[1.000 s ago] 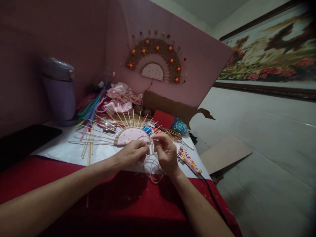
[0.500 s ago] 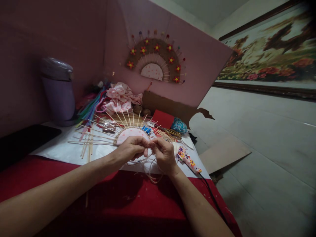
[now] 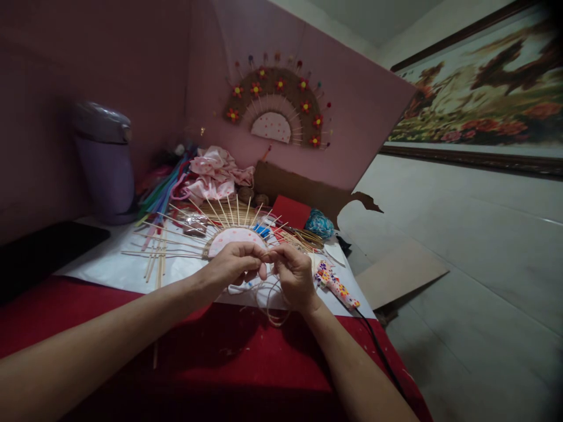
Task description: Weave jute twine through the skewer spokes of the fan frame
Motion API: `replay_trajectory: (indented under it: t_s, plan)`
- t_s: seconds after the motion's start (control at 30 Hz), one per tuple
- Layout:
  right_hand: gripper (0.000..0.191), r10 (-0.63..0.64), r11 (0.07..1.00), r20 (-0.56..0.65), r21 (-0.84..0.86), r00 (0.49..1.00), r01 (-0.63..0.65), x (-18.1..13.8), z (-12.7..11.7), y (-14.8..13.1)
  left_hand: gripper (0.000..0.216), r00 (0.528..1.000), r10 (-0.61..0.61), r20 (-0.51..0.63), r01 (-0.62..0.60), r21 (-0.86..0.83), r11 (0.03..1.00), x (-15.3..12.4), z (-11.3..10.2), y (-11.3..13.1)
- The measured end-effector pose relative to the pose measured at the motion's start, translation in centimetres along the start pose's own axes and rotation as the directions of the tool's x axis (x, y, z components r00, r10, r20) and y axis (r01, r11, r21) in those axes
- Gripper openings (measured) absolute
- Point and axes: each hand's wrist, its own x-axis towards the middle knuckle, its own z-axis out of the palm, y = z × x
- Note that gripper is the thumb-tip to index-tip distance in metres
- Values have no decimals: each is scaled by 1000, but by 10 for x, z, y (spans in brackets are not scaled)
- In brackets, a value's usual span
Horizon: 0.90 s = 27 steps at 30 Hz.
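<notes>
Left hand (image 3: 240, 264) and right hand (image 3: 292, 275) both pinched narrow on the twine (image 3: 276, 324), fingertips meeting, loops hanging below. Dotted half-disc (image 3: 233, 236) with stick rays sits just behind them on the white-covered surface (image 3: 105, 261).

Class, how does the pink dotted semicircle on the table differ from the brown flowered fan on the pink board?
The pink dotted semicircle is on the table; the brown flowered fan is upright against the pink board. The semicircle's wooden sticks end bare, the fan's in coloured tips. Both pair a dotted semicircle with spreading rays.
</notes>
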Motion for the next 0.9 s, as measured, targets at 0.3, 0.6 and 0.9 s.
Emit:
replay_trajectory:
  t_s: [0.3, 0.6, 0.9]
  plan:
    - [15, -54, 998, 52, -12, 997, 55, 1, -1, -2, 23, 1000, 4, 18, -5, 35, 999, 1, 0, 2]
    - [14, -10, 999, 32, -41, 999, 11, 0, -2, -2, 18, 999, -38, -2, 38, 38, 999, -1, -2, -1]
    - [10, -102, 991, 24, -79, 994, 104, 1, -2, -7, 29, 999, -5, -46, 6, 22, 1000, 2, -5, 1]
